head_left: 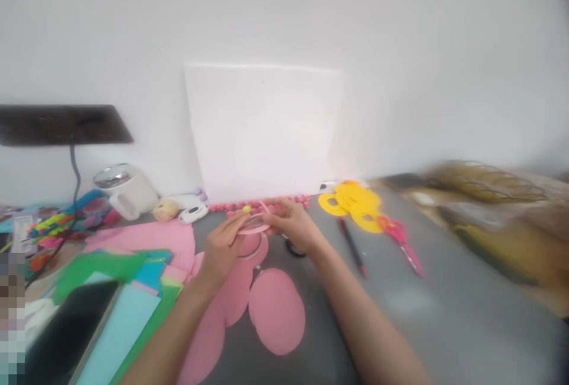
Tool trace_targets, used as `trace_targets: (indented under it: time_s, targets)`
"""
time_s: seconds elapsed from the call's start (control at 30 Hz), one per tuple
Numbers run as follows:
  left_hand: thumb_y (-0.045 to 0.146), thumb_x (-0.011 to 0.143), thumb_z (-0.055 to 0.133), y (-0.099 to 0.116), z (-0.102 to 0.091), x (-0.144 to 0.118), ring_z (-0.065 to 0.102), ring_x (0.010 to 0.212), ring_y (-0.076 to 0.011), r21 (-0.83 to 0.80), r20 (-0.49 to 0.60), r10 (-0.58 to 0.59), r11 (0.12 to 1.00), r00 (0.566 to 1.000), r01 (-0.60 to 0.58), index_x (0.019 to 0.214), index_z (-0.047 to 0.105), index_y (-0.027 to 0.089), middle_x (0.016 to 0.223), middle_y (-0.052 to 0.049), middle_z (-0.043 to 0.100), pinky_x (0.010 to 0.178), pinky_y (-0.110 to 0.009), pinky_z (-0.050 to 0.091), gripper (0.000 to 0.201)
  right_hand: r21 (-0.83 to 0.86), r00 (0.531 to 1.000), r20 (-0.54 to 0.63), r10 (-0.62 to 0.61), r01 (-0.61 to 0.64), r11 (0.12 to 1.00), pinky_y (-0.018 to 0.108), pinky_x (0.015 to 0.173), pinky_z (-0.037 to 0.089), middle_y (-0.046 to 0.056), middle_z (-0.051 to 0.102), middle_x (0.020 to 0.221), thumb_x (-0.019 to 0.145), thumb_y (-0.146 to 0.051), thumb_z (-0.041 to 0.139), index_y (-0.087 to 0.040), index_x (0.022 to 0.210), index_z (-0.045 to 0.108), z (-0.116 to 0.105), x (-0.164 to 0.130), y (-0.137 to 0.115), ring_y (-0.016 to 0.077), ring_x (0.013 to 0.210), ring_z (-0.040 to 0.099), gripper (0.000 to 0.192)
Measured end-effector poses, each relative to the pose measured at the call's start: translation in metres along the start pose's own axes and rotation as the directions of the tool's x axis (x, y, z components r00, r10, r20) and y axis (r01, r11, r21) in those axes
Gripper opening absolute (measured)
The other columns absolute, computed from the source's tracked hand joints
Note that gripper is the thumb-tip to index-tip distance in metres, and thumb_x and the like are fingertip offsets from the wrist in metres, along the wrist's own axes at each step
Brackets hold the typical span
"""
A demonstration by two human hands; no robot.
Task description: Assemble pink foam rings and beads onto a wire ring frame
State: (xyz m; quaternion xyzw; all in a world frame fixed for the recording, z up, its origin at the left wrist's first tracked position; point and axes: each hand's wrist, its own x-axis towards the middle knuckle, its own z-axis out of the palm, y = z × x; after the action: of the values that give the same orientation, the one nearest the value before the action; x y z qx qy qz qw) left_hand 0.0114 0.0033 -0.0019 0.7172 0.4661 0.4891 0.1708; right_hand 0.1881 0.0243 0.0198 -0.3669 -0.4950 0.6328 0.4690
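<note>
My left hand (224, 248) and my right hand (294, 223) meet over the grey table (444, 314), both gripping a pink ring-shaped paper piece (254, 228) held just above the surface. A small yellow bit (246, 209) sits at its top edge. Under the hands lie pink paper ovals (276, 311) and a small dark round thing (294, 250), partly hidden by my right wrist. The view is blurred.
A white board (262, 130) leans on the wall. Yellow paper cutouts (355, 202), pink scissors (402, 242) and a dark pencil (352, 247) lie to the right. Coloured paper sheets (133, 302), a white mug (128, 192) and craft clutter fill the left. A wire basket (484, 180) stands far right.
</note>
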Motion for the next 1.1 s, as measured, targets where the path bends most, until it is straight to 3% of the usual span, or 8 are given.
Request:
trace_targets:
  time_s: [0.1,0.2,0.27,0.37,0.57,0.67,0.87,1.1]
  targets:
    - [0.037,0.078,0.057,0.002,-0.002,0.002,0.063,0.094,-0.0269,-0.241,-0.071,-0.259,0.942,0.963,0.235,0.093,0.071,0.017,0.095,-0.005,0.072,0.079,-0.036,0.053,0.028,-0.055,0.994,-0.100,-0.032,0.026,0.998,0.028,0.060,0.052,0.004,0.067,0.076,0.071,-0.046,0.064,-0.015,0.094,0.063,0.002,0.001,-0.001,0.0112,0.059,0.060,0.038]
    - [0.042,0.073,0.063,0.002,-0.004,0.006,0.065,0.088,-0.0261,-0.574,0.010,-0.464,0.723,0.886,0.385,0.094,0.070,0.013,0.097,-0.009,0.071,0.067,-0.037,0.056,0.036,-0.126,0.975,-0.192,-0.113,0.089,0.988,0.029,0.068,0.052,0.008,0.067,0.091,0.073,-0.046,0.062,-0.016,0.093,0.064,0.002,0.001,-0.001,0.0153,0.078,0.062,0.036]
    - [0.042,0.069,0.068,0.001,-0.004,0.008,0.065,0.084,-0.0243,-0.678,0.090,-0.508,0.599,0.856,0.427,0.094,0.070,0.013,0.099,-0.011,0.070,0.066,-0.037,0.056,0.038,-0.110,0.987,-0.120,-0.105,0.092,0.990,0.032,0.079,0.050,0.009,0.067,0.099,0.072,-0.041,0.065,-0.017,0.100,0.063,0.003,0.001,0.000,0.0185,0.092,0.061,0.037]
    - [0.039,0.065,0.072,0.001,-0.001,0.006,0.064,0.085,-0.0232,-0.696,0.169,-0.520,0.538,0.837,0.475,0.093,0.070,0.013,0.100,-0.011,0.069,0.069,-0.036,0.055,0.038,-0.030,0.997,0.040,-0.062,0.063,0.998,0.036,0.085,0.048,0.009,0.067,0.102,0.067,-0.036,0.071,-0.017,0.107,0.062,0.003,0.000,0.002,0.0208,0.095,0.062,0.046]
    - [0.039,0.062,0.073,0.006,-0.003,0.001,0.064,0.075,-0.0224,-0.481,0.271,-0.540,0.641,0.797,0.598,0.089,0.072,0.012,0.077,-0.007,0.071,0.067,-0.031,0.052,0.038,-0.015,0.999,0.022,-0.038,0.038,0.999,0.037,0.077,0.051,0.006,0.070,0.087,0.058,-0.037,0.076,-0.015,0.091,0.068,0.002,0.002,0.006,0.0201,0.081,0.064,0.040]
    - [0.041,0.063,0.072,0.008,-0.008,0.001,0.064,0.081,-0.0239,-0.373,0.282,-0.528,0.709,0.801,0.598,0.093,0.070,0.013,0.085,-0.009,0.071,0.068,-0.030,0.050,0.041,-0.058,0.999,0.033,-0.036,0.038,0.998,0.034,0.073,0.051,0.005,0.070,0.079,0.058,-0.034,0.076,-0.015,0.086,0.068,-0.001,0.003,0.008,0.0183,0.075,0.064,0.035]
    - [0.042,0.067,0.067,0.007,-0.011,0.002,0.061,0.065,-0.0168,-0.326,0.204,-0.479,0.789,0.854,0.521,0.079,0.070,0.014,0.074,-0.007,0.069,0.062,-0.026,0.049,0.031,-0.203,0.999,0.045,-0.003,0.012,0.979,0.031,0.065,0.052,0.004,0.068,0.071,0.056,-0.029,0.077,-0.013,0.083,0.068,-0.002,0.002,0.012,0.0154,0.066,0.062,0.033]
    - [0.042,0.072,0.062,0.011,-0.007,-0.001,0.057,0.055,-0.0147,-0.316,0.120,-0.530,0.781,0.840,0.538,0.073,0.068,0.013,0.064,-0.005,0.066,0.055,-0.025,0.048,0.030,-0.111,1.000,0.026,0.011,-0.008,0.994,0.032,0.068,0.054,0.003,0.068,0.068,0.057,-0.034,0.076,-0.013,0.080,0.068,0.000,0.002,0.012,0.0150,0.064,0.063,0.032]
